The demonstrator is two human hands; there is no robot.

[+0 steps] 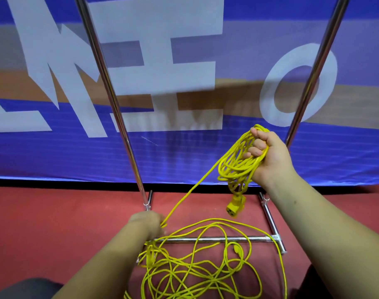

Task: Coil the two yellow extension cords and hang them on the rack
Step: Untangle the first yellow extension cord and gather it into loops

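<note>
A single view, from a wide-angle camera worn on the person's head. It looks forward and steeply down, from above and close behind the forearms, which enter from the bottom edge. The red floor (43, 223) fills the lower part, near the lens; the blue banner (184, 156) stands upright across the upper part, facing the camera. The rack (216, 239) sits centred, its two uprights splaying outward toward the top corners from the lens's wide angle.
</note>
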